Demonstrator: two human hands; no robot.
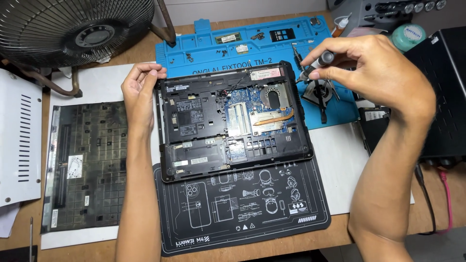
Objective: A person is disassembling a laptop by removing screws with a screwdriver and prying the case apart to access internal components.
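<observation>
The laptop point(233, 121) lies opened, its bottom cover point(85, 165) off at 9 o'clock; the left hand point(138, 94) steadies its edge, fingers loose, while the right hand point(374, 73) pinches a screwdriver point(315, 65) at 2 o'clock, so dismantling seems half done.

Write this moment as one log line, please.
left hand: steadies opened black laptop base at left edge | right hand: holds grey-handled screwdriver at right rear corner | underneath: blue silicone repair mat

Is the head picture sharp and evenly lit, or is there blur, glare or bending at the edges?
Head view: even, soft light with only faint shadows under the arms; the laptop is sharp; the right hand with its screwdriver is slightly soft; mild glare on the removed keyboard; the fan and desk edges bow somewhat, as with a wide lens.
</observation>
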